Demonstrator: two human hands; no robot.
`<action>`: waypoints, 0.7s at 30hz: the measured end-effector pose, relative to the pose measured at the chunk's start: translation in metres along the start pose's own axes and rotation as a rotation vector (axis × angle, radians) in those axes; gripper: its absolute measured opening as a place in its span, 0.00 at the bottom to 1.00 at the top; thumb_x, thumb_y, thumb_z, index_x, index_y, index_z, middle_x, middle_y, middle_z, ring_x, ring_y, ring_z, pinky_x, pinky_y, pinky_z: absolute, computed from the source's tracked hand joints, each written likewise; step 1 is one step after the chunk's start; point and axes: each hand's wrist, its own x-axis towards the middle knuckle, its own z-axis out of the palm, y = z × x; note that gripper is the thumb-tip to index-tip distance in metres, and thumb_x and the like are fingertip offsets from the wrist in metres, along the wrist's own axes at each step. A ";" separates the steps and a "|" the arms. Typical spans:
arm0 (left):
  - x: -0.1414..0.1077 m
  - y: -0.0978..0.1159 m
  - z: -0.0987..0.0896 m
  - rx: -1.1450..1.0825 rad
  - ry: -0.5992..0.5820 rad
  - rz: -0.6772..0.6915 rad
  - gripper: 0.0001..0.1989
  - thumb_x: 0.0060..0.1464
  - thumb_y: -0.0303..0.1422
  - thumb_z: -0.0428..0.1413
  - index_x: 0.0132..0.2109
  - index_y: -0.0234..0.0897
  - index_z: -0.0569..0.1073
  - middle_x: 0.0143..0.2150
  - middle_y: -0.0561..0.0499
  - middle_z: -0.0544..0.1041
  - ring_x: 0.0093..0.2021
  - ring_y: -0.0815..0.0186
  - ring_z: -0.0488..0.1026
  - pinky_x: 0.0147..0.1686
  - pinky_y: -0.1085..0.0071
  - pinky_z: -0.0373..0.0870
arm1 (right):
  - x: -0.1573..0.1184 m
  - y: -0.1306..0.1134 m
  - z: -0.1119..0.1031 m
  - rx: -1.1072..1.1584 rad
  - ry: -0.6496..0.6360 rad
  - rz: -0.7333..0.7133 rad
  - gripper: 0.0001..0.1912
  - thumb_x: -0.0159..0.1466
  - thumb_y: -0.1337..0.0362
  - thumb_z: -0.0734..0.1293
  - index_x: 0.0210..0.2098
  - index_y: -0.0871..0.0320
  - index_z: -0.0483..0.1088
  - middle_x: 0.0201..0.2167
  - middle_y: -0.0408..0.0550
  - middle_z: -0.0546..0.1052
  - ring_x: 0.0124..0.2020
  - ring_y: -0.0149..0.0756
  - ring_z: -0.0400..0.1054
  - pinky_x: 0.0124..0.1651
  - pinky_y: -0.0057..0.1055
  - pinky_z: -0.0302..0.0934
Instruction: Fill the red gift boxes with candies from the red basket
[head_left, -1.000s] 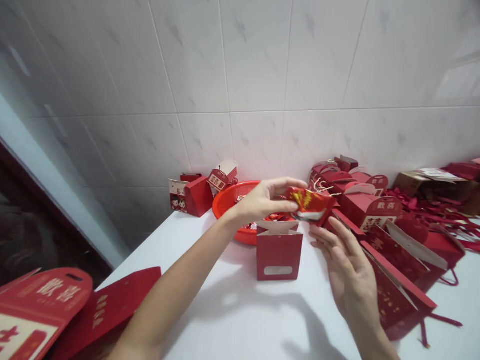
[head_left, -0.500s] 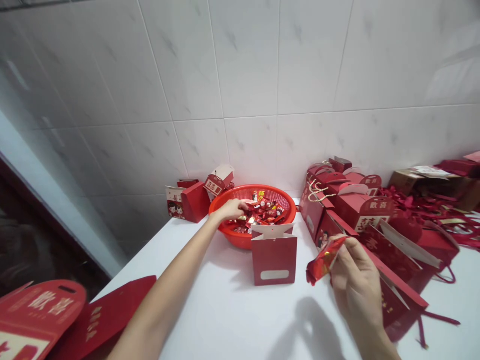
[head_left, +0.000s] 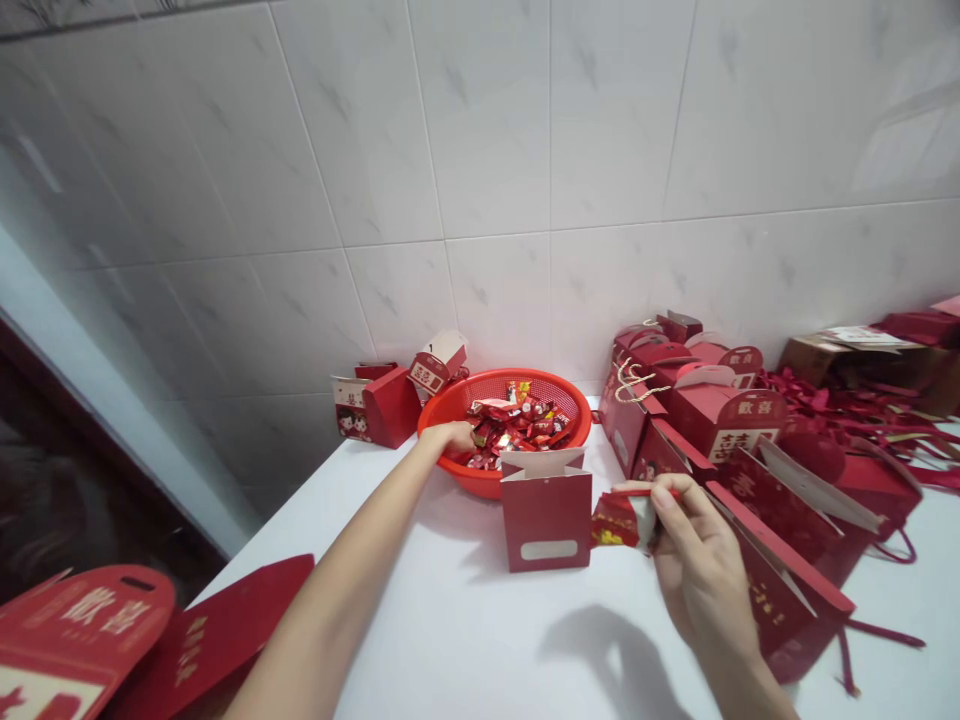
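Note:
My left hand (head_left: 450,437) reaches over the near left rim of a red plastic basket (head_left: 559,385) full of wrapped candies (head_left: 525,425). Its fingers dip down among the sweets, so their tips are hidden. Between thumb and fingers, my right hand (head_left: 701,550) pinches a shiny red candy packet (head_left: 619,520) with gold print and a pale patch. That packet hangs just right of an upright red gift box (head_left: 547,520) with a white oval-ended label, its top flaps open. The box stands in front of the basket on the white table (head_left: 450,620).
Several red gift boxes (head_left: 720,415) and bags crowd the right side, with ribbons (head_left: 832,415) and a cardboard box (head_left: 851,365) behind. Two small boxes (head_left: 390,405) stand left of the basket by the tiled wall (head_left: 495,290). More red boxes (head_left: 210,635) are at lower left.
My left hand has shifted left and lower within the basket. My right hand has turned the candy packet flatter and moved it left, close to the upright box.

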 end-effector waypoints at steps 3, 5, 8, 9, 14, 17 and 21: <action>0.000 0.002 0.002 -0.027 0.046 -0.009 0.07 0.55 0.33 0.60 0.35 0.33 0.75 0.33 0.50 0.77 0.33 0.66 0.74 0.36 0.68 0.71 | 0.000 0.000 0.003 0.043 0.025 0.082 0.19 0.55 0.51 0.77 0.33 0.55 0.67 0.24 0.38 0.72 0.22 0.23 0.63 0.27 0.18 0.62; -0.001 0.005 0.002 -0.082 0.121 0.003 0.07 0.55 0.34 0.60 0.33 0.33 0.74 0.32 0.50 0.77 0.32 0.66 0.74 0.35 0.69 0.70 | 0.002 0.000 0.001 0.059 0.061 0.133 0.21 0.53 0.51 0.78 0.33 0.55 0.67 0.22 0.37 0.71 0.20 0.23 0.62 0.24 0.18 0.62; -0.006 0.008 -0.001 -0.213 0.299 0.043 0.06 0.50 0.31 0.58 0.27 0.35 0.73 0.27 0.48 0.77 0.33 0.62 0.75 0.32 0.72 0.66 | 0.010 0.000 -0.007 0.080 0.167 0.169 0.25 0.46 0.51 0.81 0.34 0.55 0.69 0.23 0.37 0.73 0.22 0.26 0.68 0.26 0.21 0.66; -0.008 0.009 -0.003 -0.266 0.368 0.058 0.07 0.50 0.31 0.56 0.25 0.36 0.73 0.27 0.48 0.77 0.33 0.61 0.76 0.31 0.72 0.66 | 0.013 0.000 -0.010 0.093 0.209 0.174 0.26 0.44 0.52 0.82 0.34 0.56 0.70 0.25 0.37 0.75 0.24 0.28 0.70 0.28 0.22 0.68; -0.023 0.020 -0.015 -0.550 0.633 0.165 0.10 0.51 0.32 0.51 0.32 0.34 0.76 0.35 0.46 0.81 0.38 0.59 0.78 0.35 0.71 0.69 | 0.025 0.004 -0.020 0.150 0.299 0.224 0.26 0.40 0.55 0.83 0.34 0.56 0.74 0.32 0.39 0.79 0.31 0.31 0.75 0.33 0.23 0.71; -0.040 0.036 -0.022 -0.688 0.671 0.281 0.12 0.50 0.35 0.55 0.39 0.32 0.77 0.40 0.44 0.82 0.43 0.59 0.78 0.42 0.69 0.71 | 0.024 0.004 -0.016 0.142 0.230 0.292 0.24 0.40 0.56 0.83 0.32 0.57 0.74 0.30 0.39 0.78 0.29 0.30 0.73 0.30 0.22 0.70; -0.077 0.068 -0.031 -0.877 0.567 0.623 0.12 0.47 0.39 0.61 0.35 0.33 0.77 0.36 0.47 0.81 0.39 0.61 0.77 0.42 0.66 0.72 | 0.018 0.000 -0.008 0.103 0.155 0.375 0.27 0.39 0.57 0.84 0.36 0.57 0.77 0.30 0.42 0.79 0.29 0.30 0.72 0.28 0.21 0.69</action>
